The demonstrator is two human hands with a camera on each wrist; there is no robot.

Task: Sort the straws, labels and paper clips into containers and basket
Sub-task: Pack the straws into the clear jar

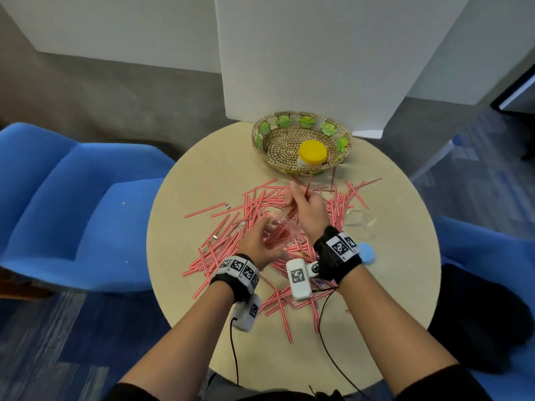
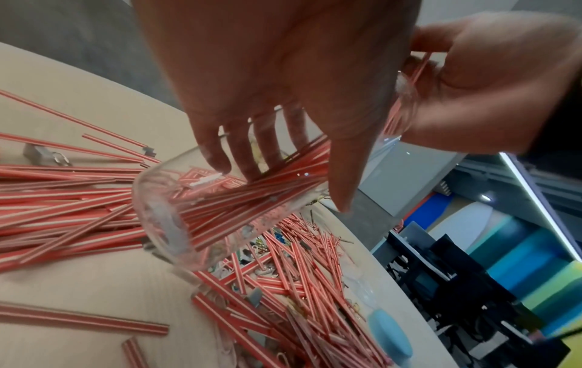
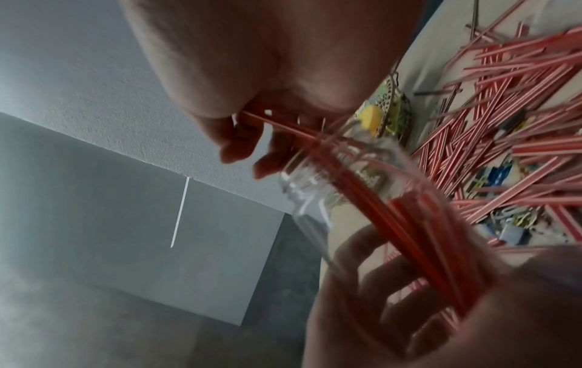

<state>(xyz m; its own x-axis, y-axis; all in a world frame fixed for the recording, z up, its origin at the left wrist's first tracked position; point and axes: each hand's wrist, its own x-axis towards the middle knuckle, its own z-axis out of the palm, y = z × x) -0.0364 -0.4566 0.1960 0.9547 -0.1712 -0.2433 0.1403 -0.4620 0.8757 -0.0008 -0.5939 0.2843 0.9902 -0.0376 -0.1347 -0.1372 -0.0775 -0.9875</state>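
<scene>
**Straws going into clear jar, mid-table**

I'm seeing the left hand (image 1: 254,243) wrapping its fingers around a clear jar (image 2: 201,209), tilted, mouth pointing away from me, held just above the pile. Jar is already carrying a bundle of red-and-white striped straws (image 2: 252,191).

Right hand (image 1: 307,211) is pinching a couple of straws (image 1: 301,192) at the jar mouth, ends sticking up toward the far side.

Loose straws (image 1: 231,235) are lying scattered across the round table (image 1: 179,285), thin, paper-like, criss-crossed. Paper clips (image 2: 261,246) are mixed in underneath.

Wicker basket (image 1: 262,134) is sitting at the far edge, holding a yellow-lidded container (image 1: 312,153). Blue lid (image 1: 367,251) is lying right of the pile.
</scene>
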